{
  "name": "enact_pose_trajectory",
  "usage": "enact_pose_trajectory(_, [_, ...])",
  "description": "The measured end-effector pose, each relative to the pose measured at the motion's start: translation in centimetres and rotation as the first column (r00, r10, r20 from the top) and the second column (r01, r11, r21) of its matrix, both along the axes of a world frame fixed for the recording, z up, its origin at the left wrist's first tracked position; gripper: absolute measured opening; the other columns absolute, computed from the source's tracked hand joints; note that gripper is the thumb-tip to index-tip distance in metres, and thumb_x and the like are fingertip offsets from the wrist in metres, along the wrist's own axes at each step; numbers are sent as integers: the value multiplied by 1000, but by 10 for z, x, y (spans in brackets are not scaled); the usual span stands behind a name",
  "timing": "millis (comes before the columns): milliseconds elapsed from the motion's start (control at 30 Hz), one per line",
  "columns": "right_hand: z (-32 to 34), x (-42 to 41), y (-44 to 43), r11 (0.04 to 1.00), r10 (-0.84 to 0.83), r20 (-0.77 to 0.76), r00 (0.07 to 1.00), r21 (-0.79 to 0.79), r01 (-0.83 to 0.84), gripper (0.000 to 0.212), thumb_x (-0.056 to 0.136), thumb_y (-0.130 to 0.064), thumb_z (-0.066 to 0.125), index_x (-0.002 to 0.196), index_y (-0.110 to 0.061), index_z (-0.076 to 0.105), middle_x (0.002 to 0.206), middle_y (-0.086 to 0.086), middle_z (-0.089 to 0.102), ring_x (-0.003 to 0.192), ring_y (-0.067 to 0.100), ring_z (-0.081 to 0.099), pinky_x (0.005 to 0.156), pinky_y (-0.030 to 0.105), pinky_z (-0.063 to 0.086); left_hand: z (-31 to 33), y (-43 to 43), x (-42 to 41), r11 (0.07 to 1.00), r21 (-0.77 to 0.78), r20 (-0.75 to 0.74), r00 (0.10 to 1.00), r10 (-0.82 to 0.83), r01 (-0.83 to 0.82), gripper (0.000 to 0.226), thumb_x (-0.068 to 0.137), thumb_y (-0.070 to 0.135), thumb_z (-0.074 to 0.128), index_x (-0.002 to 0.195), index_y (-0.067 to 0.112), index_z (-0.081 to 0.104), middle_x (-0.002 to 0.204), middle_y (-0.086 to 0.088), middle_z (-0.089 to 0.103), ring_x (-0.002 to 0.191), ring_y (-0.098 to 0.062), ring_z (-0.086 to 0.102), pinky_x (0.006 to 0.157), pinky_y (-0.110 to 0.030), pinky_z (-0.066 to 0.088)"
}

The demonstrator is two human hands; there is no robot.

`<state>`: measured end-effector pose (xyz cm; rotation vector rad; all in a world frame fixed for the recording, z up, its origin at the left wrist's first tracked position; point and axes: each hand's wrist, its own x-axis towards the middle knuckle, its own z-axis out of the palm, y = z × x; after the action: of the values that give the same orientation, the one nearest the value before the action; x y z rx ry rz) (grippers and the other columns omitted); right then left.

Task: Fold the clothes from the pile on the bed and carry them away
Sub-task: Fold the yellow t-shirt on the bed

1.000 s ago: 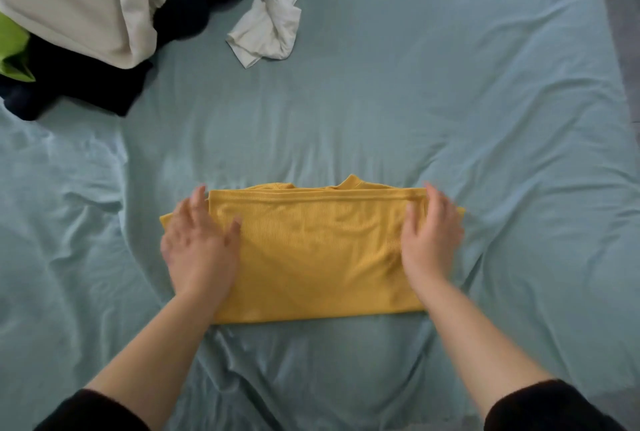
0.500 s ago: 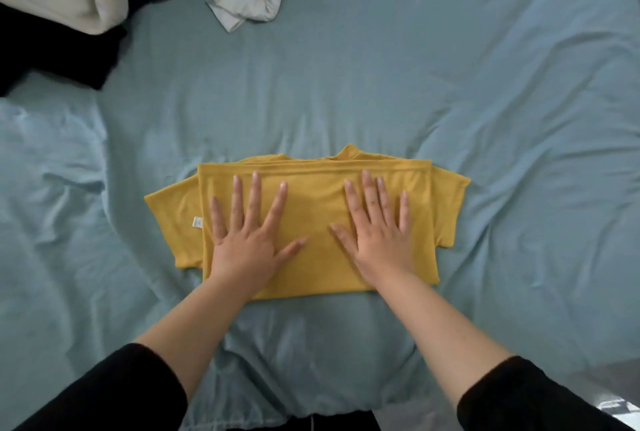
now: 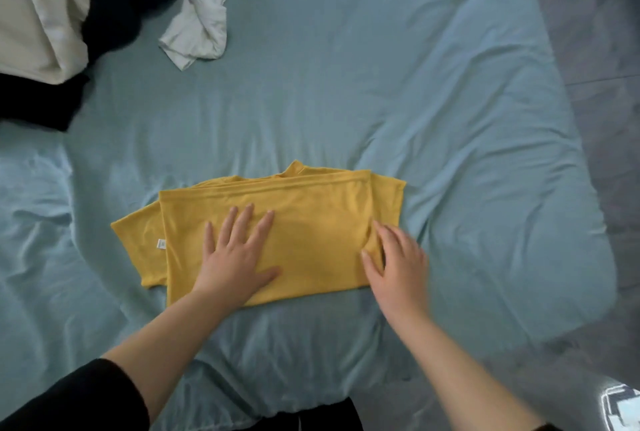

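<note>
Two hands: left hand (image 3: 235, 257) and right hand (image 3: 398, 264), both at the yellow shirt (image 3: 311, 215).
Left hand: flat, fingers spread wide, pressing the shirt's middle.
Right hand: at the shirt's right edge, thumb on top; too blurred to tell whether it grips the cloth.
Yellow shirt: folded, on the near part of the bed (image 3: 381, 84).
Pile (image 3: 52, 14): far-left corner of the bed.

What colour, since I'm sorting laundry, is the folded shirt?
The shirt is plain mustard yellow; head view shows it.
</note>
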<state>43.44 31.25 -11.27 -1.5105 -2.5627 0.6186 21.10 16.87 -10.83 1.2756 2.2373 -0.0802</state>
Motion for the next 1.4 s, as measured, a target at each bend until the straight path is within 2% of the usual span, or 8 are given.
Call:
enact_pose_trajectory(133, [8,8,23,683,-652,-94,752,-504,529,37,85,-20,71,119,-10,59,82,-5,60,85,18,60,85,34,47,11,81,40,946,181,355,915,193,-270,48,90,32,63,136,23,51,132,2,55,119,-18,53,95,-29,41])
enact_pose_trajectory(367, [-17,2,34,385,-787,32,616,-755,530,33,70,-31,84,87,-13,61,83,8,70,80,24,67,76,38,54,-1,199,86,875,68,557,745,366,-480,21,94,14,55,112,11,65,107,-3,69,105,-22,63,85,-26,46])
enact_pose_trajectory(567, [-25,-4,37,465,-656,179,733,-669,580,46,68,-53,74,99,-21,66,102,5,65,98,25,61,90,44,49,-10,239,111,870,-139,300,817,492,-473,77,71,72,62,119,14,46,122,-8,51,110,-31,55,89,-38,46])
enact_pose_trajectory(700, [-22,-7,37,456,-654,207,727,-659,598,43,70,-54,71,100,-23,64,105,2,59,101,25,59,91,46,48,-12,249,120,844,-164,197,822,535,-510,66,80,56,57,124,9,44,128,-16,51,116,-39,52,96,-43,45])
enact_pose_trajectory(900, [-14,-7,35,427,-701,157,696,-689,585,26,71,-42,70,90,-29,57,103,1,55,103,26,56,93,45,46,7,231,88,797,-49,472,690,549,-602,22,83,22,59,63,15,53,56,0,50,57,-26,49,51,-27,35])
enact_pose_trajectory(1067, [-10,-4,29,499,-683,122,720,-642,582,18,78,-40,69,88,-30,57,99,-3,52,98,22,56,91,40,42,19,199,54,785,-45,576,626,526,-618,22,83,10,61,103,19,60,74,1,62,66,-15,56,64,-28,45])
enact_pose_trajectory(1233, [-13,-1,21,732,-561,-5,828,-470,493,17,82,-36,68,93,-30,57,95,-11,47,93,12,51,89,35,38,7,177,51,884,91,522,778,350,-459,19,88,8,57,99,23,61,82,3,59,74,-13,55,65,-26,44])
enact_pose_trajectory(1400, [-16,12,18,913,-289,-142,947,-338,228,14,86,-19,65,99,-20,69,100,0,58,96,21,55,86,39,40,-4,171,60,948,203,307,935,177,-246,25,93,18,54,108,29,70,114,4,62,107,-18,55,95,-35,44])
